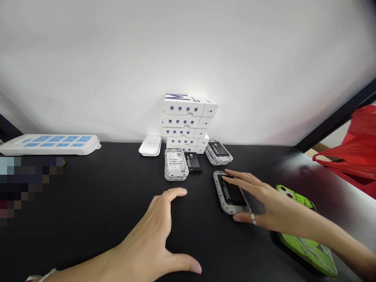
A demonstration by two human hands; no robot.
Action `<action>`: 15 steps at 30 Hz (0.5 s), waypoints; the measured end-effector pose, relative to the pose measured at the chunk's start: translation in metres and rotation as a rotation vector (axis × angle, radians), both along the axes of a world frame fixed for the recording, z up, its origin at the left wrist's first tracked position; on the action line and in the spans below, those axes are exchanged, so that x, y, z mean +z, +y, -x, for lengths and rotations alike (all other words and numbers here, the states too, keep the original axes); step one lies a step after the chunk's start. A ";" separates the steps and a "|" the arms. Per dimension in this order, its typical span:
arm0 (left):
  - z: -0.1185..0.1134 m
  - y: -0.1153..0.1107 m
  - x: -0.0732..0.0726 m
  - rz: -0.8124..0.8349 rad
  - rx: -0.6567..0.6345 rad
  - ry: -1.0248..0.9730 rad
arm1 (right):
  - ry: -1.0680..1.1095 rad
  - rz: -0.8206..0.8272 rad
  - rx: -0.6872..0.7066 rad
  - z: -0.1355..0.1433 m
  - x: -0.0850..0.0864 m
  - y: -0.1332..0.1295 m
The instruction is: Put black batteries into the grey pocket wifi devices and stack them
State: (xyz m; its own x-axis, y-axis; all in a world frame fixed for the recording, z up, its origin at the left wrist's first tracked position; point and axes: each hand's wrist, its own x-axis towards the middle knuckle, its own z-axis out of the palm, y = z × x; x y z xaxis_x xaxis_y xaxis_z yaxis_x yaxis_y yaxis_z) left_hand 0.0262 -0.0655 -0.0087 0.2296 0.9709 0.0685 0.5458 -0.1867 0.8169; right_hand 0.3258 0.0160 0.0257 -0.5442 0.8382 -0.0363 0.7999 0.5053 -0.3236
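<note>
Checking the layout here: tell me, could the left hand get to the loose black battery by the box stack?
Probably yes. The left hand rests open on the table, and the bare dark surface between it and the loose black battery holds nothing. The opened devices sit beside the battery, not in front.

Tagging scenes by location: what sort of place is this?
Probably a small electronics packing or assembly bench: a stack of white boxes, opened devices with batteries showing, and a power strip on a black table.

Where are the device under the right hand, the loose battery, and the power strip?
device (227, 192): head view, on its black battery face.
loose battery (194, 161): head view, middle of its label.
power strip (53, 144): head view, on its white top.
</note>
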 end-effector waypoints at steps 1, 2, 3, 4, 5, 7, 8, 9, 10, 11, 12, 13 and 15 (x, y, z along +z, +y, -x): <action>-0.001 -0.001 0.000 0.007 0.000 -0.002 | -0.022 -0.006 -0.004 -0.006 -0.001 0.004; -0.001 -0.001 0.001 0.016 -0.002 -0.003 | -0.039 -0.006 0.002 -0.010 -0.002 0.006; -0.001 -0.001 0.002 0.021 -0.006 -0.003 | -0.048 -0.005 0.015 -0.012 -0.003 0.008; -0.001 -0.001 0.002 0.023 -0.012 -0.003 | -0.054 -0.001 0.031 -0.013 -0.004 0.010; -0.001 -0.001 0.002 0.022 -0.020 -0.002 | -0.054 -0.004 0.042 -0.012 -0.004 0.011; 0.000 -0.001 0.003 0.025 -0.030 -0.001 | -0.043 -0.037 0.057 -0.010 -0.003 0.012; 0.000 -0.001 0.003 0.031 -0.031 0.000 | -0.033 -0.067 0.063 -0.007 -0.002 0.012; 0.000 -0.001 0.003 0.037 -0.032 0.001 | -0.020 -0.098 0.068 -0.003 0.000 0.012; 0.000 -0.001 0.003 0.041 -0.032 0.001 | -0.004 -0.123 0.075 0.003 0.003 0.012; 0.000 0.000 0.003 0.041 -0.036 0.003 | 0.019 -0.143 0.078 0.010 0.007 0.013; 0.000 0.000 0.003 0.038 -0.042 0.006 | 0.047 -0.149 0.068 0.019 0.011 0.013; 0.000 0.000 0.003 0.031 -0.050 0.010 | 0.080 -0.137 0.047 0.031 0.014 0.015; -0.001 0.000 0.004 0.000 -0.064 0.017 | 0.160 -0.081 -0.022 0.058 0.020 0.021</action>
